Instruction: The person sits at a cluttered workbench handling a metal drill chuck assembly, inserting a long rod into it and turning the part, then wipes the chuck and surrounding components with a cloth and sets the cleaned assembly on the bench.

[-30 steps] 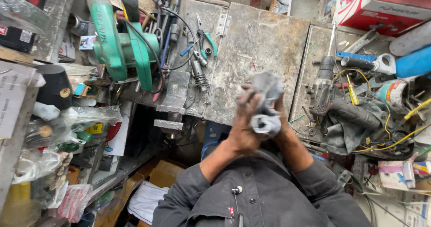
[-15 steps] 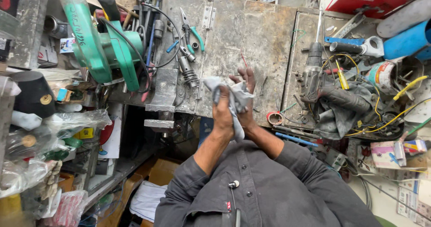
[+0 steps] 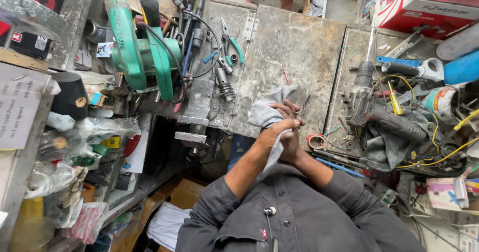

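Note:
Both my hands are clasped together around a crumpled grey cloth (image 3: 264,113) just above the near edge of a worn metal workbench (image 3: 294,47). My left hand (image 3: 272,132) comes in from the left on a bare forearm and wraps over the cloth. My right hand (image 3: 294,113) lies against it, its fingers curled over the top of the cloth. A strip of the cloth hangs down between my wrists. My grey buttoned shirt fills the lower part of the view.
A green circular saw (image 3: 144,52) and teal-handled pliers (image 3: 232,45) lie to the left on the bench. A grey power drill (image 3: 361,100), tangled yellow wires and a small red tape roll (image 3: 316,141) sit right. A red box (image 3: 429,7) is far right. Cluttered shelves stand left.
My hands have come down and closer to my body with the cloth, and they have shifted around it as they rub. The view has swung slightly.

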